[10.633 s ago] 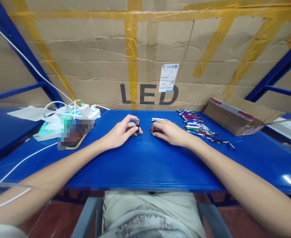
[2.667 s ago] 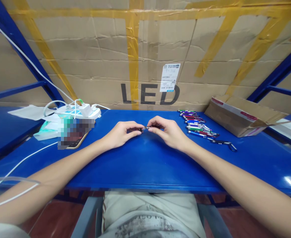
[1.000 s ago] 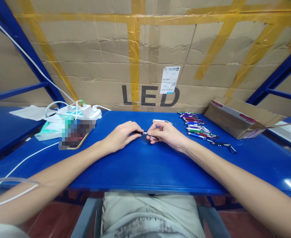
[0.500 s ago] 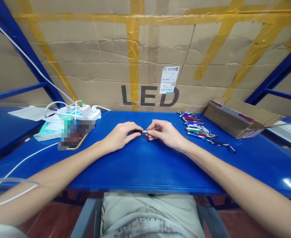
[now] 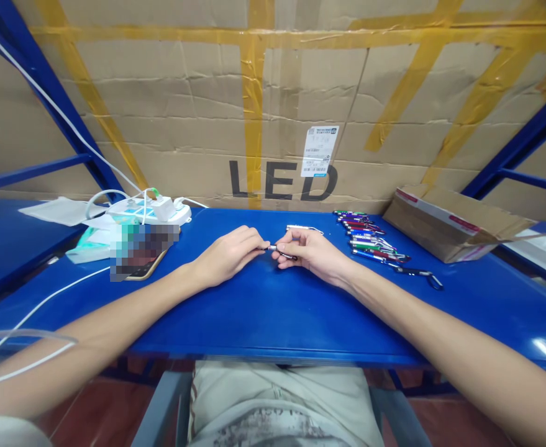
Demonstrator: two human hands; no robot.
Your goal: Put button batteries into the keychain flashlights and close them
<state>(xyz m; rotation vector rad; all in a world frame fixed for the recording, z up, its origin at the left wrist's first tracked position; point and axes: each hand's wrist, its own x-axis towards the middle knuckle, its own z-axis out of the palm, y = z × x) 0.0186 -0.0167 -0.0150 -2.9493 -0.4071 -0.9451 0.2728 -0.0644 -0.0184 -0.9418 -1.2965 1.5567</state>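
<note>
Between my hands, low over the blue table [image 5: 254, 316], is a slim black pen-shaped keychain [image 5: 287, 254] with a silver end. My right hand [image 5: 307, 251] pinches its black body between thumb and fingers. The fingertips of my left hand [image 5: 235, 251] are closed at the silver end, hiding its very tip. Just behind my right hand lies a white or silver pen-shaped keychain [image 5: 295, 228], partly covered. To the right, several coloured pen-shaped keychains [image 5: 363, 239] with clips lie in a row, with a black one [image 5: 412, 271] nearest me.
An open cardboard box [image 5: 454, 226] stands at the back right. On the left are a phone [image 5: 154, 264], a white power strip [image 5: 179, 216] and a green-and-white packet [image 5: 89, 245]. A white cable [image 5: 44, 304] crosses the left side. Large taped cardboard [image 5: 184, 124] closes off the back.
The keychain's black body has passed from my left hand to my right. My left fingers now pinch the silver end, which my right fingers held before.
</note>
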